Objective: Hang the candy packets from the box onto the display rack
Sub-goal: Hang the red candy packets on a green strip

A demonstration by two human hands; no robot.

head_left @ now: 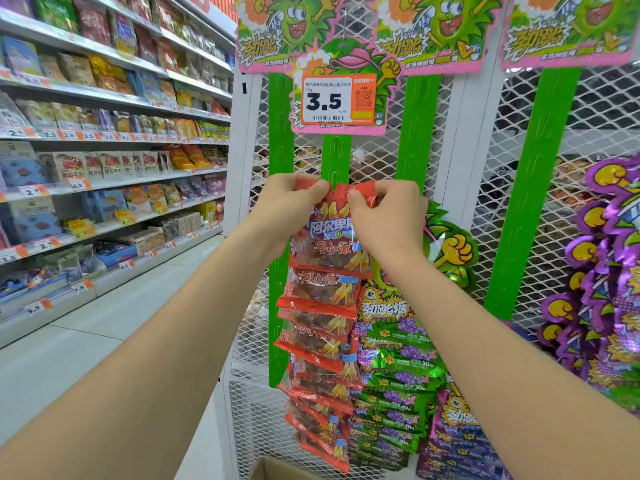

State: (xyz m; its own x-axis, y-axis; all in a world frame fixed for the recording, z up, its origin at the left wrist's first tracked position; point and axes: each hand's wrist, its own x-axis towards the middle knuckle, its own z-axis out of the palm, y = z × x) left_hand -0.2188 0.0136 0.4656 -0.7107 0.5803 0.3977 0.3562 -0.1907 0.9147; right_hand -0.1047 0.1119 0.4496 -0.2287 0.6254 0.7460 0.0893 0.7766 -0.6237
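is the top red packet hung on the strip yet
Cannot tell: left hand and right hand pinch the red packet at the green strip.

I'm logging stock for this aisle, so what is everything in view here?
rack: one, white mesh, centre
strips: four, green, upright on the rack
held packet: one, red, at a strip
hung packets: several, red, on the strip below it
green packets: many, green, right of the red ones
purple packets: many, purple, far right
price tag: one, orange and white, top centre
box: one, brown, bottom edge
shelves: several, white, left, holding snacks
left hand: one, pinches held packet's top left
right hand: one, pinches its top right
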